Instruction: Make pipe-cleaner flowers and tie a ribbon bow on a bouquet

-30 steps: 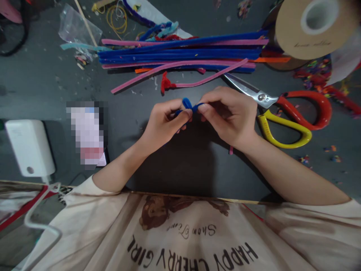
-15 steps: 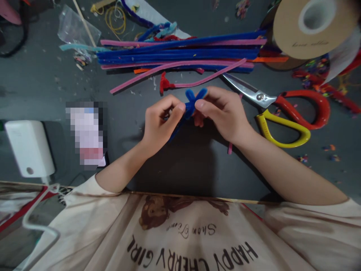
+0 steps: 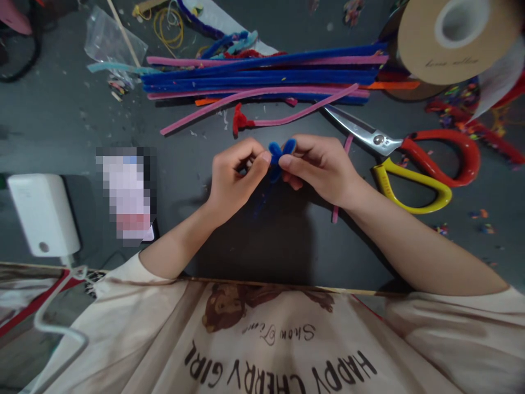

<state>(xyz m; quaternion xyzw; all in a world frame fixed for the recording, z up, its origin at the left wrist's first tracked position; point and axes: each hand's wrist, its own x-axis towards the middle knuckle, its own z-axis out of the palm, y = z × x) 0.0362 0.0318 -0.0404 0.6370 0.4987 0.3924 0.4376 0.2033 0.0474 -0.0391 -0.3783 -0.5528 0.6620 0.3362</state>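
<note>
A blue pipe cleaner (image 3: pixel 275 158), bent into small loops, is pinched between my two hands above the table. My left hand (image 3: pixel 238 178) grips its left side with thumb and forefinger. From the right, my right hand (image 3: pixel 324 167) presses its thumb on the middle of the loops, the other fingers curled behind. A blurred blue tail hangs below toward the lower left. Just beyond the hands lies a pink pipe cleaner (image 3: pixel 283 119) with a red twisted end (image 3: pixel 241 120). Another pink piece (image 3: pixel 335 213) lies partly under my right hand.
Blue and pink pipe cleaners (image 3: pixel 254 79) lie in a bundle at the back. Scissors (image 3: pixel 379 141) with red and yellow handles rest on the right, below a cardboard spool (image 3: pixel 418 49). A blurred-out phone (image 3: pixel 127 197) and a white power bank (image 3: pixel 44 216) sit on the left.
The right hand has turned and lowered slightly, with its fingertips nearer the left hand. The blue loops have come down a little, and the tail has swung and blurred.
</note>
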